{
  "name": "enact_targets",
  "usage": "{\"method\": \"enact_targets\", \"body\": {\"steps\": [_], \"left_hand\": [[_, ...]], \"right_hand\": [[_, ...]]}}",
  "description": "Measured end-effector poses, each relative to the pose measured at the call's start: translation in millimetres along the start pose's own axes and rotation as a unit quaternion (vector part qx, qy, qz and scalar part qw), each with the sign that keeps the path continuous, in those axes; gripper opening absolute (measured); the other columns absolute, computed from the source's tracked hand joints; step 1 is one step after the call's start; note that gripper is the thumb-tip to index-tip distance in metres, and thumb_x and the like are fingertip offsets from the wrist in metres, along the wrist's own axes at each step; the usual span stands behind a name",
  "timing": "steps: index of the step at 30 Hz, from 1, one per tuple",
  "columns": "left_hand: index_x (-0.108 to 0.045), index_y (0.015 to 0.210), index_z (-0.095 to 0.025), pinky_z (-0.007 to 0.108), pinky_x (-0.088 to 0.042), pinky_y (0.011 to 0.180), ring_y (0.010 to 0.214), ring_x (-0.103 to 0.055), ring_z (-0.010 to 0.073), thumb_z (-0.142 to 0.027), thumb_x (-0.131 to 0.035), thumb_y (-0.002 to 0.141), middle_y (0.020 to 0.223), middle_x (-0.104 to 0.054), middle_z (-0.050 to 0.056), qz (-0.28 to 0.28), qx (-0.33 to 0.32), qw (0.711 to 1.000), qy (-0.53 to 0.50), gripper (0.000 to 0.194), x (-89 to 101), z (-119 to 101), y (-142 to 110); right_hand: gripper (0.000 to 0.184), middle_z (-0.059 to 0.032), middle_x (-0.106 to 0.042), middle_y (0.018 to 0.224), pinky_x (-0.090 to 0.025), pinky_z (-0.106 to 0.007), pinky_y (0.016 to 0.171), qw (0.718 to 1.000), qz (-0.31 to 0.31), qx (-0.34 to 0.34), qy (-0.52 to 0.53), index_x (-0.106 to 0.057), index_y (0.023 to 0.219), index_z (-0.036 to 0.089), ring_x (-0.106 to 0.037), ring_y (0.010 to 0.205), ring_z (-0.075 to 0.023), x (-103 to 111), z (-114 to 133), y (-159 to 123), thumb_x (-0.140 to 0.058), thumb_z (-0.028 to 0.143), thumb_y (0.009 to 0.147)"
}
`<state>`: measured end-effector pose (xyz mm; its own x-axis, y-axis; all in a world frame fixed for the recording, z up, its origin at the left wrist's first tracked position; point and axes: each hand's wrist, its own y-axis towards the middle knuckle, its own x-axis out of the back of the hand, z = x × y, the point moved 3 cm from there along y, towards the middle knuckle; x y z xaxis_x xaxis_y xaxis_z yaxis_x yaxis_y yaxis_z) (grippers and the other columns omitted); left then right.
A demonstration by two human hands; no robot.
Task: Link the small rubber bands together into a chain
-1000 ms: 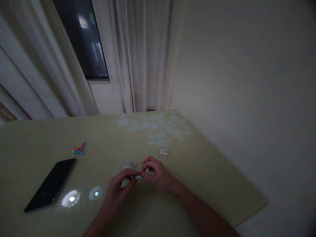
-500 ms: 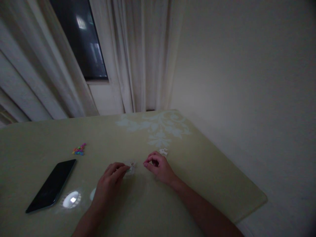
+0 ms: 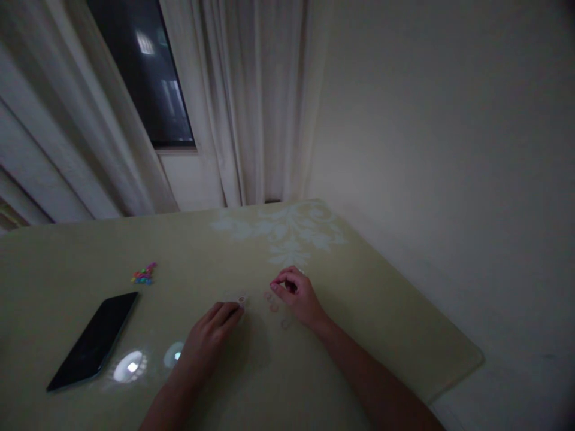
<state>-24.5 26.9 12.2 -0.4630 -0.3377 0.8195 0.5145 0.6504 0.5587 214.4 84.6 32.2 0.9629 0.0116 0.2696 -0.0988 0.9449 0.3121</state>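
Observation:
My left hand [image 3: 216,328] rests low over the table, its thumb and fingertips pinched on a small clear plastic piece [image 3: 241,299] with a round ring-like mark on it. Most of that piece is hidden under the fingers. To its right, my right hand [image 3: 297,294] is closed in a pinch just above the tabletop. What the right fingertips hold, if anything, is too small to make out. Faint pinkish loop shapes [image 3: 274,307] show on the table between the hands. A small white piece [image 3: 302,271] peeks out behind my right hand, mostly covered.
A pile of small bright-coloured pieces [image 3: 144,274] lies at the left. Nearer me is a dark tablet or large phone [image 3: 93,341]. The pale table [image 3: 381,335] meets a wall [image 3: 426,179] on the right. Curtains [image 3: 251,108] and a window [image 3: 148,78] stand beyond.
My right hand has moved slightly up and right, covering more of the white piece. Pinkish loop shapes now show beside it. My left hand has shifted right, over more of the clear piece.

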Motion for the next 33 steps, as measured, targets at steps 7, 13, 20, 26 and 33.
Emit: {"method": "enact_targets", "body": {"steps": [7,13,20,26,33], "left_hand": [[-0.069,0.132,-0.022,0.036,-0.061,0.088,0.109,-0.07,0.0263,0.002,-0.048,0.085,0.123,-0.076,0.012,0.037,-0.01,0.999,0.018,0.057,-3.4,5.3,-2.5],[-0.071,0.126,-0.021,0.04,-0.057,0.092,0.105,-0.07,0.0271,0.001,-0.047,0.088,0.117,-0.078,0.011,0.008,-0.006,1.0,0.005,0.051,-6.2,-3.6,-2.3],[-0.066,0.138,-0.025,0.042,-0.056,0.1,0.111,-0.071,0.0257,-0.003,-0.049,0.094,0.127,-0.076,0.01,0.052,-0.012,0.996,-0.066,0.052,-24.3,-49.7,6.0],[-0.068,0.133,-0.028,0.043,-0.06,0.098,0.116,-0.071,0.0258,-0.015,-0.053,0.101,0.131,-0.075,0.008,0.106,-0.002,0.988,-0.11,0.038,-36.6,-74.7,12.2],[-0.074,0.094,-0.022,0.032,-0.059,0.08,0.088,-0.072,0.022,-0.011,-0.059,0.098,0.096,-0.076,0.005,0.125,0.03,0.982,-0.135,0.019,-30.9,-59.5,14.3]], "right_hand": [[0.003,-0.0037,-0.064,0.094,-0.045,-0.026,0.069,0.99,0.056,-0.008,-0.128,-0.077,0.085,0.018,-0.055,0.072,-0.0125,16.7,-8.6,7.4,-0.075,0.018,0.087],[0.007,-0.0055,-0.067,0.099,-0.048,-0.03,0.087,0.951,0.141,0.006,-0.275,-0.079,0.087,0.018,-0.063,0.094,-0.0183,1.5,-10.9,-3.8,-0.083,0.024,0.085],[0.005,-0.0082,-0.069,0.099,-0.047,-0.033,0.086,0.91,0.126,0.007,-0.396,-0.078,0.088,0.019,-0.064,0.097,-0.0228,26.9,-12.2,4.3,-0.077,0.014,0.087],[0.012,-0.0068,-0.069,0.092,-0.045,-0.03,0.079,0.898,0.154,0.019,-0.411,-0.076,0.085,0.019,-0.063,0.087,-0.0203,26.4,-16.2,2.3,-0.069,0.011,0.09],[0.004,-0.0065,-0.068,0.095,-0.045,-0.03,0.081,0.91,0.16,0.028,-0.381,-0.076,0.086,0.018,-0.063,0.089,-0.0196,18.9,-14.7,-1.7,-0.073,0.019,0.089]]}}
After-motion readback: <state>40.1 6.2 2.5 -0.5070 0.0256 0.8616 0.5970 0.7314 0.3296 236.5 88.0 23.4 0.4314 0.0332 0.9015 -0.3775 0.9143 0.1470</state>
